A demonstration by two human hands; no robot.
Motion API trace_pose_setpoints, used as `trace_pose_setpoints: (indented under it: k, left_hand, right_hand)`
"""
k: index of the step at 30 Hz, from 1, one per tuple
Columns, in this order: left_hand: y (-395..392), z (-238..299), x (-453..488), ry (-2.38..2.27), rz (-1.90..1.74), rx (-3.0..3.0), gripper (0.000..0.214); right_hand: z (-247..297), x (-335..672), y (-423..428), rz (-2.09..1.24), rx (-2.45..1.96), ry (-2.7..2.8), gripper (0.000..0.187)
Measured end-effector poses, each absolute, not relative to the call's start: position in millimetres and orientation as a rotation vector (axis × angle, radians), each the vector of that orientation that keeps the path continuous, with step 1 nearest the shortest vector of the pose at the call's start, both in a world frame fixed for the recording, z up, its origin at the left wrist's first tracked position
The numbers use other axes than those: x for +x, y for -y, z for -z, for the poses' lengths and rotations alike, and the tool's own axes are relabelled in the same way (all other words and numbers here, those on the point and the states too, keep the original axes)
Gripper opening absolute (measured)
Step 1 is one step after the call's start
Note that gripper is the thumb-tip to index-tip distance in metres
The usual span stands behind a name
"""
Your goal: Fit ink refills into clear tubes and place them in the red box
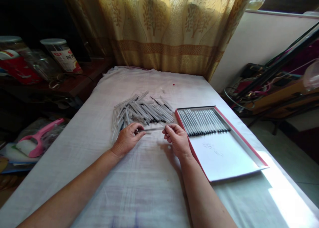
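Observation:
Both of my hands hold one thin clear pen refill (pixel 152 129) level above the white cloth. My left hand (pixel 127 138) pinches its left end and my right hand (pixel 177 140) pinches its right end. Just beyond my hands lies a loose heap of similar clear refills (pixel 139 111) with dark tips. To the right sits a shallow red-edged white box (pixel 224 155). A neat row of refills (pixel 203 121) lies side by side across its far half, and its near half is bare.
The table (pixel 139 188) is covered in white cloth. A gold curtain (pixel 161 29) hangs behind it. Plastic jars (pixel 61 53) stand on a dark shelf at left, a pink tool (pixel 40 138) lies below. Cables and a stand (pixel 274 78) crowd the right side.

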State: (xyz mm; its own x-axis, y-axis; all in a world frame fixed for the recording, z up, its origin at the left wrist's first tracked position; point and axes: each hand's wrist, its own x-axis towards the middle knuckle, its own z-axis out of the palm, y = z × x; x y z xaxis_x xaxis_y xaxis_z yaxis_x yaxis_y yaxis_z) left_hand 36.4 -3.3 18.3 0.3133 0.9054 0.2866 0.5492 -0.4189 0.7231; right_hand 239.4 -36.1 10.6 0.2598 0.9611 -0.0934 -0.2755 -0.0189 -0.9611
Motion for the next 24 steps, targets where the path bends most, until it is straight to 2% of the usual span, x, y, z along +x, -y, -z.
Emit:
trace_pose_setpoints:
  k: [8, 14, 20, 24]
  left_hand:
    - [5.5, -10.5, 45.4, -1.310, -0.991, 2.327, 0.012]
    - [-1.3, -5.3, 49.0, -1.480, -0.813, 2.417, 0.039]
    - [-5.3, -15.2, 58.6, -1.375, -0.488, 2.624, 0.014]
    - [-5.8, -22.7, 58.0, -1.357, -0.591, 2.537, 0.006]
  right_hand:
    - [-8.2, 240.4, 32.1, -1.203, -1.172, 0.501, 0.040]
    - [-12.1, 250.2, 28.2, -1.092, -1.168, 0.403, 0.042]
    - [-9.8, 246.6, 28.2, -1.076, -1.155, 0.482, 0.036]
    - [-8.1, 244.2, 29.8, -1.078, -1.157, 0.495, 0.035]
